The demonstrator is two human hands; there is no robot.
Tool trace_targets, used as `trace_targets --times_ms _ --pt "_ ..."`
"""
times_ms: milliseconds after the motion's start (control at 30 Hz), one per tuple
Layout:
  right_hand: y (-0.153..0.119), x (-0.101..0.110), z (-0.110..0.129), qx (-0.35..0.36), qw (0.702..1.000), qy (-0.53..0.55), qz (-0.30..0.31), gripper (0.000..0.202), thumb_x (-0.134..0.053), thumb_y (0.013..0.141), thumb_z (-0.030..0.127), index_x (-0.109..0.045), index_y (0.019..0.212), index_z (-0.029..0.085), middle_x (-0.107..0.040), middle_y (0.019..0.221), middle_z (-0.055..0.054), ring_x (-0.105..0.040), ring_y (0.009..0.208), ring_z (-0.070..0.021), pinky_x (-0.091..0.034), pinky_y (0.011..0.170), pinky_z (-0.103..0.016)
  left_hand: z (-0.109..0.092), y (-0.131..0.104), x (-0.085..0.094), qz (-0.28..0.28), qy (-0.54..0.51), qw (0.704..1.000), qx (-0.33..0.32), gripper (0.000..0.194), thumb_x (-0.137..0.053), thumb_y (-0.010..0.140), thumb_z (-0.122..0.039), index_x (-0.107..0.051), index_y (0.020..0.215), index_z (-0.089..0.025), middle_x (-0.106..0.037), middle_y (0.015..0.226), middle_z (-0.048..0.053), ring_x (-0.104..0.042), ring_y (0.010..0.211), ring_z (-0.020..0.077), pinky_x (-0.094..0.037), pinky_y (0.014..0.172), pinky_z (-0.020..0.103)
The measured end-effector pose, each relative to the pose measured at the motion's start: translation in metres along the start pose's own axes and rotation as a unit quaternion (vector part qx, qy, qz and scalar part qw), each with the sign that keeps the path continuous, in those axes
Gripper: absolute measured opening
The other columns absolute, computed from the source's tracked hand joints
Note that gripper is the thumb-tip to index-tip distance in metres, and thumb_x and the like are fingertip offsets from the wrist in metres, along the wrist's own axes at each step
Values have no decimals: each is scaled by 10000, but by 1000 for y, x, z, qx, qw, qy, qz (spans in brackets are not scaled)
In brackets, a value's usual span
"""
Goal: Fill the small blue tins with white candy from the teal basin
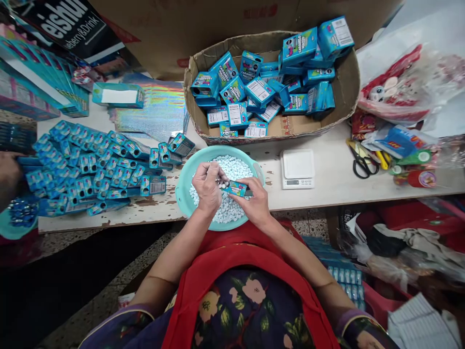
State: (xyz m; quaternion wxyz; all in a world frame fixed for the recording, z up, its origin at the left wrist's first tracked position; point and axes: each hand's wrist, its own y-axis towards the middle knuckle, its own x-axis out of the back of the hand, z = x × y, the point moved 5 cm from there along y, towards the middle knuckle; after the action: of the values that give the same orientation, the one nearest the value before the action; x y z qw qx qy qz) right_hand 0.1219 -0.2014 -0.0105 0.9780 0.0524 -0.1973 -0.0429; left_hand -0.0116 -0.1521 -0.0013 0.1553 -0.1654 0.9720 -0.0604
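Note:
A small blue candy box (237, 188) lies lengthwise in my right hand (257, 201), whose fingers and thumb grip it. My left hand (208, 186) is curled at the box's left end, closed on a few small white candies (222, 184). Both hands are over a round mint-green bowl (182, 198) that holds a heap of pale candies (232, 167). On the table left of the bowl stand and lie many similar blue boxes (85, 165), several with round openings facing up.
Behind the bowl, a cut-down cardboard box (198, 123) contains loose blue cartons (259, 89). A white scale (298, 168), black scissors (363, 165) and plastic packets (395, 140) lie to the right. At the far left, another person's hand (9, 172) is near a bowl of blue-wrapped pieces (22, 212).

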Motion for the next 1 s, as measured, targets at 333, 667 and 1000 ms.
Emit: trace_targets --times_ms 333,667,1000 --pt "-1 -5 -20 -56 996 67 -1 335 -799 709 310 -658 1008 260 -670 968 -21 -635 945 -205 -503 872 -359 -1 -1 -5 -25 11 1000 -13 328 -660 812 -449 -511 688 -184 -518 595 -35 -552 561 92 -480 558 227" --pt "3 -5 -19 -42 995 86 -3 353 -810 694 292 -667 1016 260 -666 984 -24 -627 959 -203 -499 882 -356 1 1 -2 -30 7 999 -17 336 -665 822 -439 -499 683 -183 -499 567 -43 -446 450 54 -353 410 179" --pt "-5 -1 -56 -159 956 243 26 438 -860 588 388 -679 963 252 -639 1031 -22 -617 1014 -207 -503 905 -363 -7 4 -4 -30 -60 997 45 402 -730 753 -476 -461 682 -186 -356 503 -77 -290 397 32 -223 347 161"
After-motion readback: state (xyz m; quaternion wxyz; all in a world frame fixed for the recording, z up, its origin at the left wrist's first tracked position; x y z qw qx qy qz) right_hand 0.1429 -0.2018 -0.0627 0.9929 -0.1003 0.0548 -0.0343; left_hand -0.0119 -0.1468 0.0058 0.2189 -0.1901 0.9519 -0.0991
